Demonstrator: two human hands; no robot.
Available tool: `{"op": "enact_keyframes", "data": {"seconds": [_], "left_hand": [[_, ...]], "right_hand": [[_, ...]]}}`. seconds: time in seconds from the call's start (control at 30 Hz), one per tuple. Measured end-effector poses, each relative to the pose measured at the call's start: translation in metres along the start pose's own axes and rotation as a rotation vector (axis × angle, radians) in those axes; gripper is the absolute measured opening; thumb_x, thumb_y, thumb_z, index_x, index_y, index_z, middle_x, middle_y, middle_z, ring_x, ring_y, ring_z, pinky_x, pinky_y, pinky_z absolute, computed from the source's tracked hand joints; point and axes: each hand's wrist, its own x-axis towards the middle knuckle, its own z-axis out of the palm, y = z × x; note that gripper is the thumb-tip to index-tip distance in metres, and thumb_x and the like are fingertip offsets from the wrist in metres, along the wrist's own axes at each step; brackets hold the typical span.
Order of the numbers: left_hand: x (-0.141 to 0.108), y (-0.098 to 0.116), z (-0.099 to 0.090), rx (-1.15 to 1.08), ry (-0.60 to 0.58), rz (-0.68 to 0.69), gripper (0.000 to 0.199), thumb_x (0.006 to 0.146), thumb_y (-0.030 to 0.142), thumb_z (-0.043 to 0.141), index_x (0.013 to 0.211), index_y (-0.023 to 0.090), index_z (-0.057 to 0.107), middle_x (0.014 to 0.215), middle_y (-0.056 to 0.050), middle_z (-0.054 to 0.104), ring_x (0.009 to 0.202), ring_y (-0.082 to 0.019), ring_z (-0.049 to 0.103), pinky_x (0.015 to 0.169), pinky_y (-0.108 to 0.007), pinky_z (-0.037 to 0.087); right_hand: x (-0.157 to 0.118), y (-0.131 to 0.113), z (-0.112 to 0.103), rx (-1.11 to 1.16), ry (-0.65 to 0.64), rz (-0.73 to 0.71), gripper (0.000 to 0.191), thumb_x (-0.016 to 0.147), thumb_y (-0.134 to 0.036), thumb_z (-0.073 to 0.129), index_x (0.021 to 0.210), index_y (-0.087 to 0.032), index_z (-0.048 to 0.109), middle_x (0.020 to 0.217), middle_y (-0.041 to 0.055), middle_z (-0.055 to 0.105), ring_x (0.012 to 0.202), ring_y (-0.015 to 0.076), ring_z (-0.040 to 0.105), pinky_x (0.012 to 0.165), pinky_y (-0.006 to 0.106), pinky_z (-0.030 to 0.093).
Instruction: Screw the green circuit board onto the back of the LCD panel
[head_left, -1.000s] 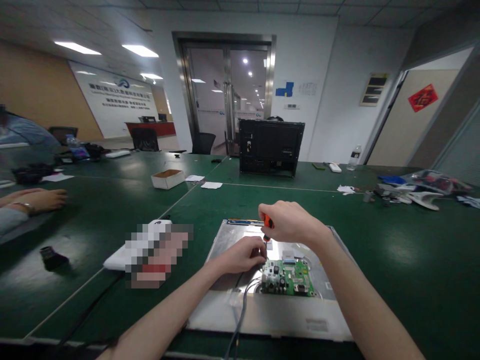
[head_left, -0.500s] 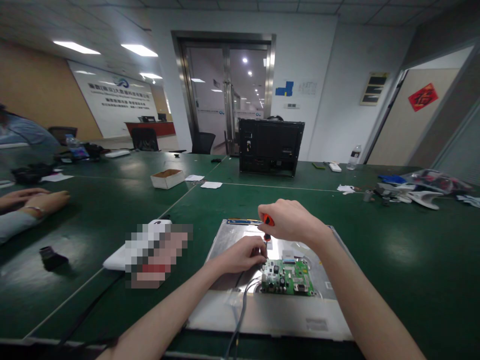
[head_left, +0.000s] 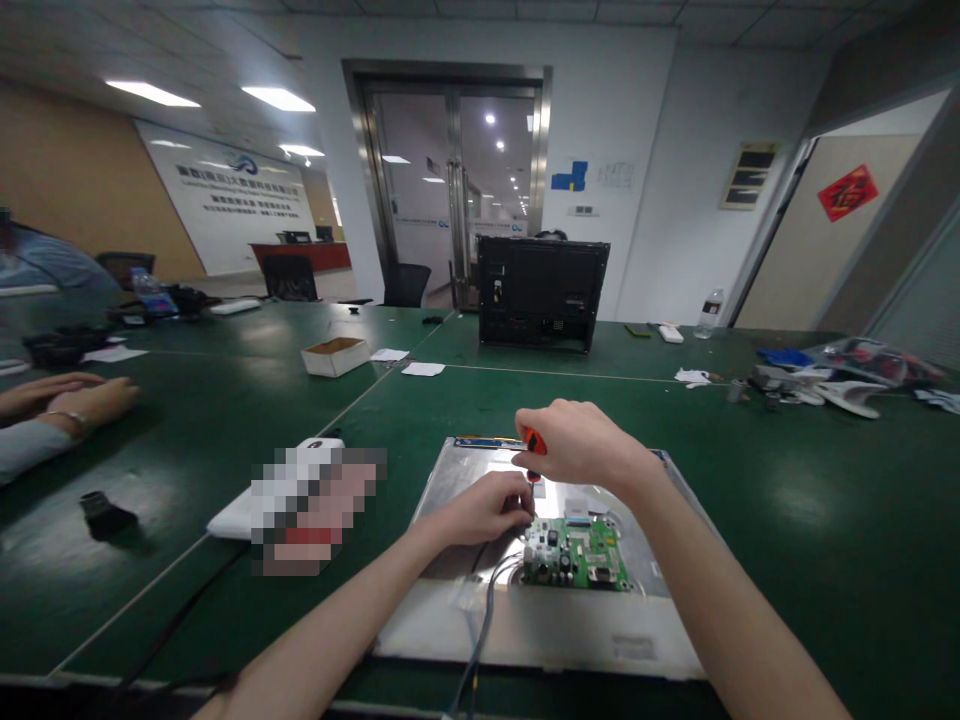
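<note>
My right hand (head_left: 581, 440) is closed around the red handle of a screwdriver (head_left: 535, 441), which stands upright with its shaft pointing down. My left hand (head_left: 491, 508) is closed in a pinch by the lower shaft, at the upper left corner of a green circuit board (head_left: 576, 553). Whether its fingers hold the shaft or a small part there is hidden. The board lies on the metal back of a flat display panel (head_left: 442, 620). Grey cables (head_left: 486, 625) run from the board's left side toward the near table edge.
A white device (head_left: 232, 515) and a black connector-like piece (head_left: 105, 515) lie to the left. Another person's hands (head_left: 94, 400) rest at the far left. An open box (head_left: 335, 358) and a black monitor housing (head_left: 541, 295) stand farther back. Loose parts (head_left: 814, 385) lie at right.
My right hand and the screwdriver handle have turned very slightly. My left hand, the board and the panel look unchanged.
</note>
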Motion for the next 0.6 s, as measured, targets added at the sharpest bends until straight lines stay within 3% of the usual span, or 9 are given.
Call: {"op": "enact_keyframes", "data": {"seconds": [0.23, 0.37, 0.47, 0.6], "left_hand": [[0.0002, 0.0022, -0.0019, 0.005, -0.007, 0.017, 0.010, 0.075, 0.008, 0.057, 0.077, 0.015, 0.063, 0.077, -0.001, 0.062, 0.070, -0.014, 0.053, 0.063, -0.022, 0.038], [-0.0004, 0.0042, -0.0019, 0.002, 0.006, 0.005, 0.010, 0.074, 0.006, 0.058, 0.077, 0.014, 0.063, 0.071, 0.001, 0.060, 0.065, -0.013, 0.051, 0.060, -0.021, 0.036], [-0.0006, 0.0050, -0.0016, -0.006, 0.008, -0.008, 0.010, 0.074, 0.006, 0.058, 0.077, 0.015, 0.063, 0.066, 0.002, 0.058, 0.061, -0.012, 0.049, 0.058, -0.021, 0.035], [-0.0001, 0.0040, -0.0013, -0.010, 0.001, -0.001, 0.010, 0.074, 0.006, 0.058, 0.077, 0.015, 0.063, 0.071, 0.001, 0.061, 0.064, -0.012, 0.051, 0.060, -0.021, 0.036]], "right_hand": [[0.0018, -0.0004, 0.0021, -0.033, 0.001, 0.042, 0.028, 0.082, -0.046, 0.054, 0.087, -0.021, 0.064, 0.080, 0.0068, 0.068, 0.070, 0.0200, 0.061, 0.051, 0.027, 0.023], [0.0012, 0.0010, 0.0027, -0.013, 0.015, 0.017, 0.016, 0.081, -0.034, 0.054, 0.089, -0.022, 0.061, 0.078, 0.0045, 0.067, 0.067, 0.0173, 0.059, 0.050, 0.027, 0.021], [-0.0015, 0.0009, 0.0008, 0.028, 0.012, -0.035, 0.020, 0.074, -0.026, 0.056, 0.094, -0.022, 0.058, 0.079, 0.0030, 0.067, 0.066, 0.0157, 0.056, 0.049, 0.026, 0.021], [-0.0023, 0.0000, -0.0007, 0.026, 0.004, -0.030, 0.021, 0.075, -0.029, 0.056, 0.095, -0.023, 0.058, 0.078, 0.0028, 0.066, 0.064, 0.0153, 0.055, 0.050, 0.026, 0.020]]}}
